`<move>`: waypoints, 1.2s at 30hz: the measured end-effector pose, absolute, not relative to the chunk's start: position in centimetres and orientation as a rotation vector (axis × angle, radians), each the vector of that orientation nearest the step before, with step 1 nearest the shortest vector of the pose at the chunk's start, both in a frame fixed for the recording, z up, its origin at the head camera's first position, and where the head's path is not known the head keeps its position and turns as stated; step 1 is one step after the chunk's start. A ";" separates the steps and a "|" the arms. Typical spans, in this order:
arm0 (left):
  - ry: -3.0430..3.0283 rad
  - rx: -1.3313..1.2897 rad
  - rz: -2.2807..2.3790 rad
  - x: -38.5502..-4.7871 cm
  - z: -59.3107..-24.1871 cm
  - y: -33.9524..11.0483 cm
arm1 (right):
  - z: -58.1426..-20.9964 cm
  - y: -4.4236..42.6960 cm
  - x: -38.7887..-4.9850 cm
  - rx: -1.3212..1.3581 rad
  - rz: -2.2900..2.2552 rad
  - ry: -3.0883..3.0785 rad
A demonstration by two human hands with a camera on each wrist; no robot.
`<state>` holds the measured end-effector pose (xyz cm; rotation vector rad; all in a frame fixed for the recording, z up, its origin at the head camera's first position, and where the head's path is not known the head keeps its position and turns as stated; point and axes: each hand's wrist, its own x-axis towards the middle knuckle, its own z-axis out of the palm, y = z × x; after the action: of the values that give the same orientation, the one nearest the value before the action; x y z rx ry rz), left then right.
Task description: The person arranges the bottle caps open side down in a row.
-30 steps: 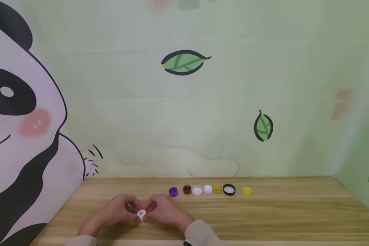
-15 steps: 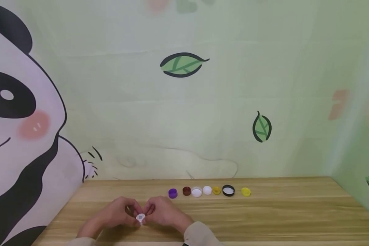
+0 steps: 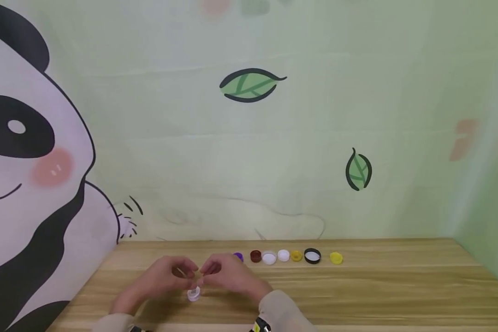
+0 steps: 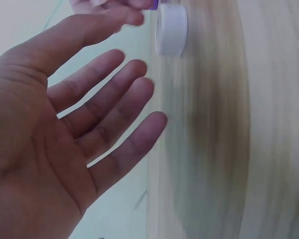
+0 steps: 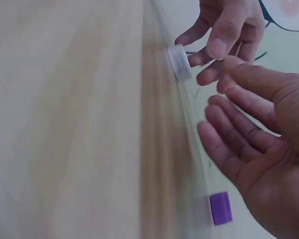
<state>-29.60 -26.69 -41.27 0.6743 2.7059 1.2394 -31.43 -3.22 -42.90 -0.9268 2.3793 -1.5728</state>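
Cap of white plastic (image 3: 193,293), round, is set on wood-grain worktop (image 3: 357,299), toward front edge, left of centre. Left hand (image 3: 166,276) and right hand (image 3: 228,274) are held just above it, fingers apart, loosely extended. Purple round cap (image 3: 239,256), black ring-shaped cap (image 3: 312,256), yellow round cap (image 3: 336,258) are lined up near back edge, purple partly hidden.

A leaf-printed green wall (image 3: 182,161) backs wooden table (image 3: 357,295).

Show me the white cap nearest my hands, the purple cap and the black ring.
White cap (image 4: 172,30): left wrist view, on its side.
Purple cap (image 5: 221,208): right wrist view, on its side.
Black ring (image 3: 312,262): head view, on its near rim.
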 end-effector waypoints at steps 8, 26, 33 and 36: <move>2.836 0.579 1.349 -30.9 -40.5 -23.9 | -42.0 -1.6 -32.8 -0.909 -1.592 2.541; 2.869 0.532 1.541 -33.7 -41.7 -18.6 | -41.4 2.8 -34.8 -0.872 -1.440 2.785; 2.859 0.476 1.558 -34.0 -42.8 -18.0 | -42.0 2.9 -35.2 -0.831 -1.371 2.788; 2.851 0.468 1.560 -34.1 -43.0 -18.0 | -42.1 2.9 -35.4 -0.828 -1.336 2.799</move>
<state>-34.08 -18.00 -43.03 0.4682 2.8509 1.5601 -35.41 2.94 -42.11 -0.8277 2.7987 -1.3359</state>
